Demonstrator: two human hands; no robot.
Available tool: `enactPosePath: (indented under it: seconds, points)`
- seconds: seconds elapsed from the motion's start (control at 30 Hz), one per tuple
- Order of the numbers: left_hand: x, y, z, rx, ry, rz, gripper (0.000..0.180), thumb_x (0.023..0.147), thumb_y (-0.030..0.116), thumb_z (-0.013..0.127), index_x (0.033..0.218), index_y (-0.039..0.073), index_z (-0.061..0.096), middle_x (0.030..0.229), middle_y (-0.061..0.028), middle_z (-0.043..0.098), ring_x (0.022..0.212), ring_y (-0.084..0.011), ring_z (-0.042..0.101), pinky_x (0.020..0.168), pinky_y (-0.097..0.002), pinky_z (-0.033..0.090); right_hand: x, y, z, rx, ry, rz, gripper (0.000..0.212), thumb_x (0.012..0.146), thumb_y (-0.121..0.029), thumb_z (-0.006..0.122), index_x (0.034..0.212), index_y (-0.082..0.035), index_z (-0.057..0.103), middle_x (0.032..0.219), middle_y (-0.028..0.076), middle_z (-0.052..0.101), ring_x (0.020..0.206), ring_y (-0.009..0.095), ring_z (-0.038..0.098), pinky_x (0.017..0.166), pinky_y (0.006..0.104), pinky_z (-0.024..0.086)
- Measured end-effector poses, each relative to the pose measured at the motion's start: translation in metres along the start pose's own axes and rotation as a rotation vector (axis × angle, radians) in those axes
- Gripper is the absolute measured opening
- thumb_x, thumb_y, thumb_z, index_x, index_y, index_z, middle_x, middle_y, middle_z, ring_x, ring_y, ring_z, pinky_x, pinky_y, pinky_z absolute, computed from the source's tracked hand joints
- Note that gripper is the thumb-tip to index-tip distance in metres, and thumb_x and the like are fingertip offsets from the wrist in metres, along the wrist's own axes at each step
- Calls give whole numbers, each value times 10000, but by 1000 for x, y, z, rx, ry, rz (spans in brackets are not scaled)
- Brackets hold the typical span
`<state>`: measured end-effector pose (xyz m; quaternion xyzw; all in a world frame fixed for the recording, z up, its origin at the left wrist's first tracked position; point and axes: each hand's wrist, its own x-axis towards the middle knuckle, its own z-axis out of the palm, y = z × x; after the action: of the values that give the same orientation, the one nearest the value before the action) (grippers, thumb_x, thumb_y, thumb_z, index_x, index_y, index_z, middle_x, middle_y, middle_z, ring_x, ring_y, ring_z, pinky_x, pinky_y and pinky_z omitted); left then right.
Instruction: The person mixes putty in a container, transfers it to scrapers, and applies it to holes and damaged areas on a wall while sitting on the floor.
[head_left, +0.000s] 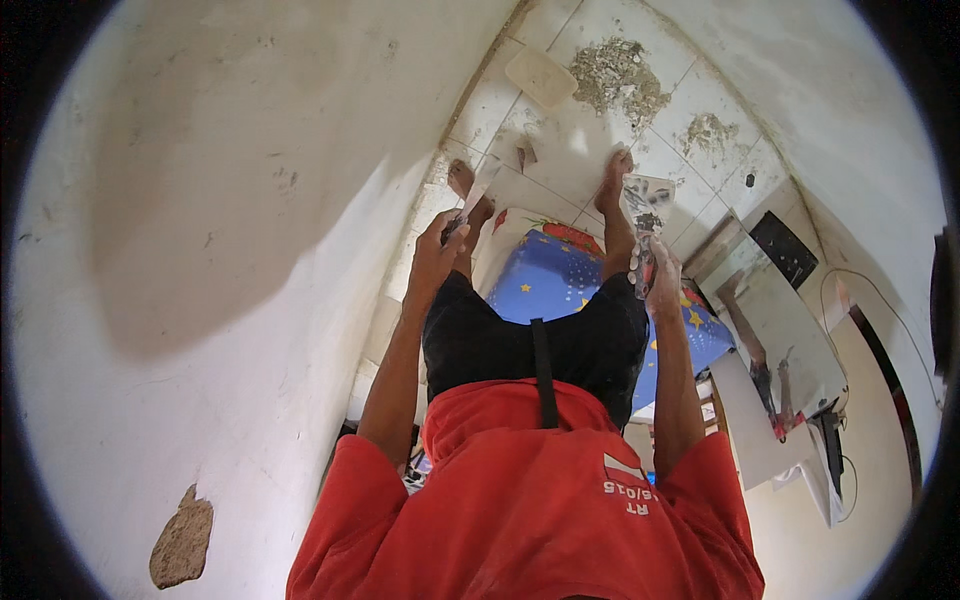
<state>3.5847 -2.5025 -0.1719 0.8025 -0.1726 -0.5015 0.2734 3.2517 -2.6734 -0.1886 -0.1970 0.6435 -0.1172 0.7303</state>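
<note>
My left hand (pixel 438 250) is closed round the dark handle of a putty knife (pixel 482 188), its pale blade angled up and to the right, close to the white wall on the left. My right hand (pixel 662 282) grips a wider putty knife (pixel 652 188) with its broad blade pointing away from me. Grey, lumpy filler lies on that blade, and white residue coats the fingers of this hand. The two tools are apart, held out over my legs and the floor.
On the tiled floor ahead lie a pale plastic tub (pixel 541 78), a rubble heap (pixel 622 80) and scattered debris (pixel 708 132). A blue star-patterned mattress (pixel 540 272) is beneath me. To the right stands a reflective panel (pixel 775 320). Bare plaster (pixel 182 542) shows low on the left wall.
</note>
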Motion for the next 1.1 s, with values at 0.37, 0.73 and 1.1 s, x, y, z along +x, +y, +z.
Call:
enactPosePath:
  seconds: [0.37,0.73,1.1]
  points:
    - [100,-58,65,56,-39,142,356,950,194,585,1233,-15,533,941,-178,685,750,-254,648,731,-343,511,108,-14,19,82,-198,-148,376,969,-358,549,1139,-26,596,840,37,622,645,106,587,506,246,501]
    - [196,-171,118,-104,17,224,312,946,205,563,1196,21,549,775,-97,650,612,-162,619,556,-317,496,260,18,45,-410,-244,-425,299,957,-307,590,1086,-40,624,706,1,571,519,62,512,418,223,407]
    - [184,-228,159,-283,64,436,325,960,174,544,1204,10,405,882,-149,663,684,-203,642,555,-331,497,231,87,52,-529,-321,-680,235,896,-201,545,1076,-63,604,674,5,539,509,86,514,410,238,406]
